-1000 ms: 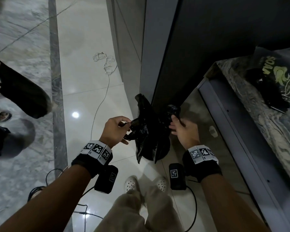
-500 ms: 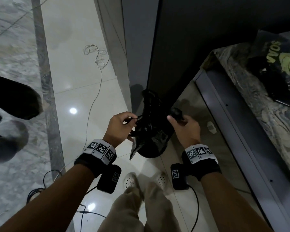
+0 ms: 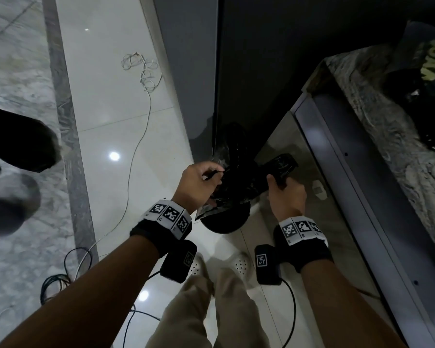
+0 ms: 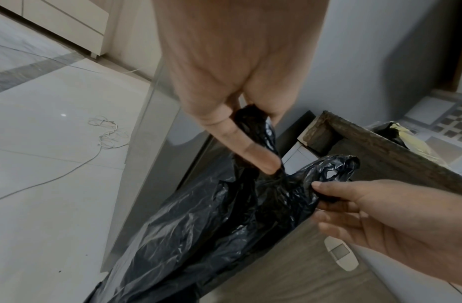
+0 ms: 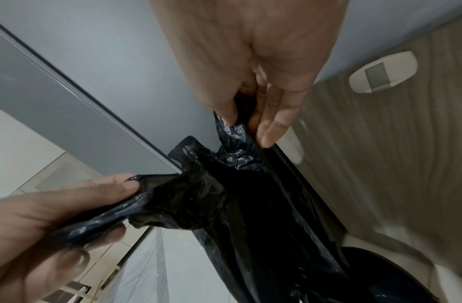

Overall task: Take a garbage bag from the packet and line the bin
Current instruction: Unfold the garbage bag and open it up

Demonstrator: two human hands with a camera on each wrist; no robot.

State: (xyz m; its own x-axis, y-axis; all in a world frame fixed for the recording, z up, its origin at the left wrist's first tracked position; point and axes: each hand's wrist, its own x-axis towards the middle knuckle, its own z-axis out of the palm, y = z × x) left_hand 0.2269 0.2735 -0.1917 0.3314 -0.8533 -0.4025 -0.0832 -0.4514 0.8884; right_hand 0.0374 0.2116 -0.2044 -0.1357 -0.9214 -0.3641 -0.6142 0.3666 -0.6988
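Observation:
A black garbage bag (image 3: 239, 179) hangs between both hands, and its lower end reaches the mouth of a round black bin (image 3: 226, 223) on the floor. My left hand (image 3: 202, 180) pinches one top handle of the bag (image 4: 253, 123). The right hand (image 3: 284, 190) grips the other handle (image 4: 331, 170) and holds it out to the right. In the right wrist view the bag (image 5: 237, 205) stretches between the hands, with the bin's rim (image 5: 380, 274) at lower right. The packet (image 3: 427, 79), dark with yellow print, lies on the counter.
A marble-topped counter (image 3: 392, 146) and its cabinet front run along the right. A dark tall panel (image 3: 261, 71) stands behind the bin. White wire (image 3: 141, 71) and black cables (image 3: 58, 280) lie on the tiled floor. Another person's dark-clad legs (image 3: 18, 141) are at the left.
The hands have spread the bag's handles further apart, the right one pulling its handle rightward. The bag has dropped lower, and the bin now shows under it.

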